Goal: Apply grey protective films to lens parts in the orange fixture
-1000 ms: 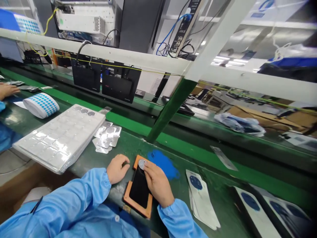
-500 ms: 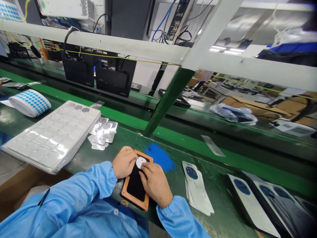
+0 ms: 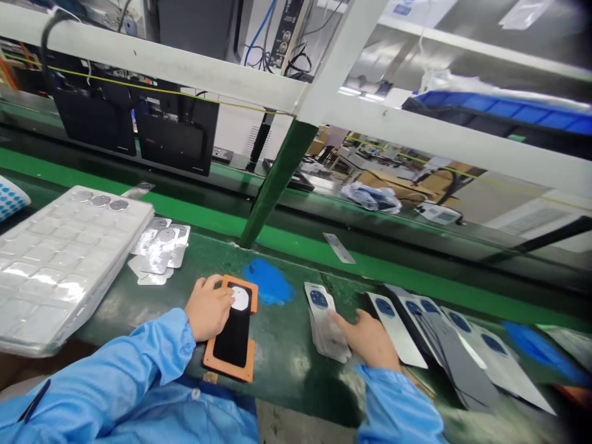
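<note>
My left hand (image 3: 210, 308) lies on the left edge of an orange phone-shaped fixture (image 3: 230, 371). Its fingers are bent around that edge, and a fingertip touches a round white disc (image 3: 240, 299). The disc is at the top of the fixture's black inset (image 3: 232, 339). My right hand (image 3: 370, 337) is out to the right, thumb and fingers apart. One digit touches the edge of a stack of pale phone-shaped sheets (image 3: 326, 333), whose top sheet bears a dark blue round patch (image 3: 319, 300). Nothing shows lifted in this hand.
A clear plastic tray stack (image 3: 60, 246) stands at the left, beside silvery cards (image 3: 157, 250). Past the fixture is a blue patch (image 3: 268, 282) on the green bench. More phone-shaped pieces (image 3: 398, 333) lie at the right. A green post (image 3: 277, 185) rises behind.
My right hand has left the white disc and moved right to the stack of sheets. My left hand stays at the fixture. The whole view has shifted rightward.
</note>
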`<state>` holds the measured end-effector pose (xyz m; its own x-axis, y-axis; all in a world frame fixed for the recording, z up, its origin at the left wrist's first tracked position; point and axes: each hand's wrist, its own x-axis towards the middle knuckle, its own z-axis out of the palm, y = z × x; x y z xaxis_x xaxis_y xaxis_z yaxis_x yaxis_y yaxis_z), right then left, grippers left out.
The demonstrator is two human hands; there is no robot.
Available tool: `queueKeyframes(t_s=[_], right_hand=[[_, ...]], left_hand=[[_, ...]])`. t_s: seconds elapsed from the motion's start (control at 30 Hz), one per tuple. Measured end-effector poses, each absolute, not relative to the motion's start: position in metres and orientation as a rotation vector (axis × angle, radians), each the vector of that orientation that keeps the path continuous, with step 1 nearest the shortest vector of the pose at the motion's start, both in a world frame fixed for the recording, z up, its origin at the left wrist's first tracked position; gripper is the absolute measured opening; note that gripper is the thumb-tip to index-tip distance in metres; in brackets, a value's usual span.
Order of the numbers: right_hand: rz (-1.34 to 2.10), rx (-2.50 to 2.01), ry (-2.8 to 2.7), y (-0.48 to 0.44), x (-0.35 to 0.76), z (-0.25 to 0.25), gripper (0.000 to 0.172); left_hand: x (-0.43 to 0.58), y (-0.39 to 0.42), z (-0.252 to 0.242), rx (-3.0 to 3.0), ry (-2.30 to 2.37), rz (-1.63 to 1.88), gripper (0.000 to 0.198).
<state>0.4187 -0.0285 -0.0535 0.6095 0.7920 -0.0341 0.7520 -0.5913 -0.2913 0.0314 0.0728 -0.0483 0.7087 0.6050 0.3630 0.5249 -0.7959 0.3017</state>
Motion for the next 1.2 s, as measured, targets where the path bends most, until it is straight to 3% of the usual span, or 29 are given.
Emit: queueKeyframes(t_s=[0.07,0.2,0.4,0.57,0.63,0.83,1.1,1.2], right_hand=[[0.398,-2.638,-1.236,-0.03,0.442,-0.063,0.077],[0.613,-2.628,-1.197,-0.025,0.448,-0.075,0.043],[0.709,-2.611,-1.204,-0.014,0.439,-0.066,0.056],[0.615,-2.553,-1.074,-0.015,0.439,-0.046,0.043],[0.532,-2.506,-1.04,-0.021,0.433,-0.036,0.039],[0.388,-2.345,-1.054,-0.025,0.386,-0.032,0.057],[0.569,-2.504,-0.942,-0.008,0.431,-0.021,0.025],[0.559,-2.473,-0.938,-0.011,0.439,-0.007,0.024]], left_hand=[[0.031,0.073,-0.05,2.727,0.917,0.702,0.018],[0.028,0.073,-0.054,2.626,0.977,0.817,0.015],[0.026,0.068,-0.045,2.461,1.042,1.019,0.014],[0.021,0.059,-0.025,2.306,0.982,1.11,0.008],[0.02,0.054,-0.015,2.166,1.026,1.076,0.007],[0.036,0.035,0.005,1.679,1.065,0.811,0.019],[0.033,0.039,0.002,1.629,1.093,0.845,0.015],[0.033,0.041,-0.002,1.572,1.077,0.863,0.013]])
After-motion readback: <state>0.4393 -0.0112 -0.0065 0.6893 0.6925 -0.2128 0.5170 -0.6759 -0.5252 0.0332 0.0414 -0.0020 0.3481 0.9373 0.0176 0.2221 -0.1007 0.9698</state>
